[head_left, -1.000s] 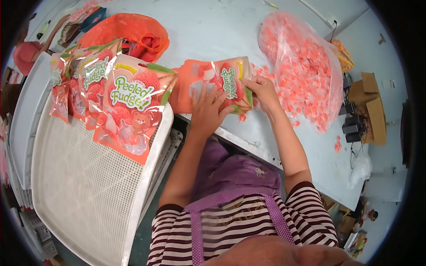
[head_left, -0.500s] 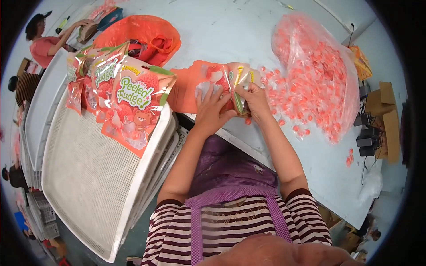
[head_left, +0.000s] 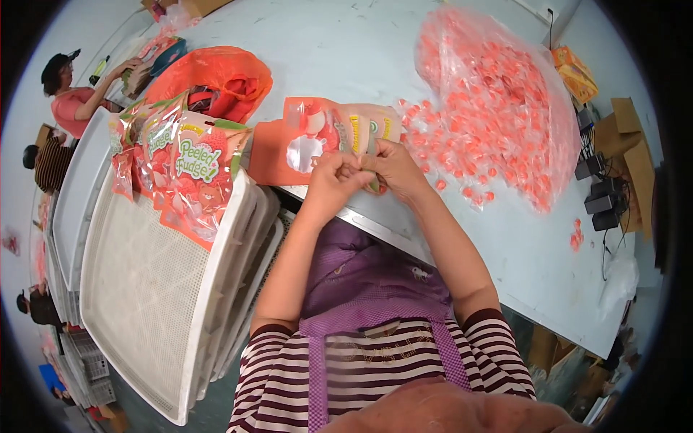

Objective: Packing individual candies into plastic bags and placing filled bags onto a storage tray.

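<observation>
Left of the flat coral-pink plastic pouches (head_left: 314, 124) is a white rectangular mesh tray (head_left: 144, 289), right a bulging translucent bag (head_left: 514, 54) of pinkish-red pieces (head_left: 498, 148), below a purple cloth apron (head_left: 375, 289) over a maroon-and-white striped shirt (head_left: 289, 375).

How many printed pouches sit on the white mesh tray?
At least 3, bunched at the far end of the tray: the right pouch in front, the middle pouch partly behind it, and the left pouch beyond that. They overlap, so more may be hidden.
</observation>
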